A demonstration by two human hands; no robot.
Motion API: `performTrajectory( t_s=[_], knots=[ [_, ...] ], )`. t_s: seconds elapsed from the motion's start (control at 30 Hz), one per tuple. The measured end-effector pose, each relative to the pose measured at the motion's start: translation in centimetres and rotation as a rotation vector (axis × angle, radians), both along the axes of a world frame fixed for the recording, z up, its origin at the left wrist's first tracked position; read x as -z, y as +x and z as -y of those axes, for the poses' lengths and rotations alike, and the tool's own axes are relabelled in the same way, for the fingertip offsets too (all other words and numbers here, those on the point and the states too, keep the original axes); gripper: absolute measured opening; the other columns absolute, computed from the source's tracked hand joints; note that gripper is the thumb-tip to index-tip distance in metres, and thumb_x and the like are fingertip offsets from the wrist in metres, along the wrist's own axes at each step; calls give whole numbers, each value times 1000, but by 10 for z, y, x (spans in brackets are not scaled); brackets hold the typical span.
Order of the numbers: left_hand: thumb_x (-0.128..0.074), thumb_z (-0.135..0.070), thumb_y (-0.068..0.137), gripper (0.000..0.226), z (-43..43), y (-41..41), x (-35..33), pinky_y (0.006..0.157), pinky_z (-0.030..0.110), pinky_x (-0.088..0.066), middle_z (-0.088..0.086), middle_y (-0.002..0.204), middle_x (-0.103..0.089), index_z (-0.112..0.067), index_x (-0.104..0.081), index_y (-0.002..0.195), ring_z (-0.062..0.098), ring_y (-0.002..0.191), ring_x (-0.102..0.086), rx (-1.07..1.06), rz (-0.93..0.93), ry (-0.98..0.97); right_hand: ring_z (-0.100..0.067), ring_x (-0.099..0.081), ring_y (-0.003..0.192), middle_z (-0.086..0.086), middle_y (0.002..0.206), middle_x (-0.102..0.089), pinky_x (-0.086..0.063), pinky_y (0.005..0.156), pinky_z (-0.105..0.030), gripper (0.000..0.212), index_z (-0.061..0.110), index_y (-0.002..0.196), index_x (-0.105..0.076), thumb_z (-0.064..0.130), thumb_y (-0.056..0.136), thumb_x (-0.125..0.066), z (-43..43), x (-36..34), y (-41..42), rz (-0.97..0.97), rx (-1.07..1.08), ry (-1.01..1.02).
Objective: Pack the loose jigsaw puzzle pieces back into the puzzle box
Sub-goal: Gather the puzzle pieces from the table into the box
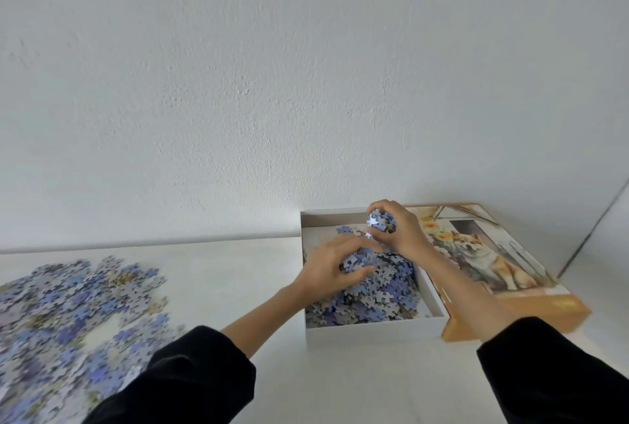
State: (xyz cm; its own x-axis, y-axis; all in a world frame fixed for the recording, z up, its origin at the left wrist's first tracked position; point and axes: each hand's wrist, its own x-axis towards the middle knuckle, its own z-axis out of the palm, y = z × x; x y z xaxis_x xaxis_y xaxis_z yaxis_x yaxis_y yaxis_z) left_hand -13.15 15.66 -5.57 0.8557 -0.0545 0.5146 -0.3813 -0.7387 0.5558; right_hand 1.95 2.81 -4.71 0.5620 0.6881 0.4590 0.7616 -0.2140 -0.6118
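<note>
Lower right of the frame, the right hand (396,229) grips a clump of puzzle pieces (383,221) above the white puzzle box (374,329). The left hand (332,267) lies spread on the heap inside. Loose pieces (68,304) cover the bench (238,270) lower left.

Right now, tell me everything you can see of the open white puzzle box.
The puzzle box is a shallow white tray, cardboard by its look, lid off, lying flat on the white table. A heap of blue and grey puzzle pieces fills much of it; bare floor shows at the far end. The left hand rests on the heap, and the right hand grips a clump of pieces above the far end. Its dog-picture lid lies close along its right side.
</note>
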Motion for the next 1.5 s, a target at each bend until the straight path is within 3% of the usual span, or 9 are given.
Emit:
performTrajectory(
  t_s=[0.1, 0.27, 0.47, 0.6, 0.73, 1.03, 1.23, 1.37, 1.5],
  knots=[
    [-59, -43, 85, 27, -2, 3, 3, 82, 36, -49, -6, 102, -62, -26, -63, 105, 9, 93, -58, -16, -46, 38, -16, -52, 95, -2, 101, -57, -38, 81, -20, 25, 17, 103, -59, 17, 80, -70, -5, 12, 3, 0, -4, -9],
    [-58, -41, 86, 25, -4, 3, 3, 84, 36, -47, -6, 98, -60, -19, -69, 91, 8, 91, -58, 13, -109, 13, -6, -55, 96, 5, 102, -60, -41, 85, -15, 27, 24, 103, -59, 17, 80, -70, -9, 19, 5, 11, -41, 22],
    [-56, -43, 87, 25, -5, 6, 9, 85, 36, -47, -7, 103, -57, -22, -68, 96, 6, 96, -55, 22, -179, 32, -5, -54, 106, 15, 109, -58, -43, 93, -22, 39, 25, 110, -59, 14, 76, -73, -8, 22, 3, 35, -75, -2],
    [-55, -44, 87, 32, -4, 7, 8, 86, 34, -45, -1, 110, -55, -19, -66, 103, 11, 101, -52, 57, -245, 180, -6, -54, 109, 14, 113, -59, -43, 98, -30, 38, 25, 109, -61, 9, 76, -71, -7, 21, 1, 44, -76, -19],
    [-37, -53, 89, 44, -1, 3, 7, 81, 34, -43, 0, 111, -54, -22, -63, 106, 13, 99, -50, 24, -206, 260, -10, -51, 118, 10, 126, -55, -40, 102, -34, 39, 26, 106, -64, 1, 76, -68, -6, 22, 1, 51, -83, -48],
    [-32, -47, 94, 44, -14, -25, -13, 83, 33, -45, 0, 109, -55, -18, -62, 111, 12, 99, -52, -19, -140, 96, -14, -57, 111, 6, 117, -63, -41, 99, -39, 27, 31, 94, -66, 7, 83, -65, -5, 19, 1, 79, 20, -7],
    [-38, -45, 93, 39, -36, -52, -25, 81, 27, -44, -4, 110, -57, -18, -60, 112, 7, 98, -53, -25, -149, 24, -9, -59, 99, 15, 101, -63, -46, 77, -12, 30, 33, 97, -62, 6, 84, -62, -16, 6, -27, 30, 28, 29],
    [-41, -40, 95, 31, -58, -81, -30, 84, 39, -49, -6, 109, -58, -22, -61, 111, 8, 99, -56, -59, -148, -19, -8, -59, 95, 12, 102, -64, -55, 73, -32, 24, 28, 102, -65, 10, 86, -60, -40, -11, -60, 45, -1, 71],
    [-43, -41, 94, 30, -85, -123, -38, 85, 40, -49, -9, 107, -59, -23, -60, 110, 6, 99, -57, -138, -145, -21, -8, -60, 96, 10, 102, -66, -52, 78, -29, 26, 26, 106, -63, 10, 85, -61, -69, -21, -110, -10, -84, 73]
  ],
)
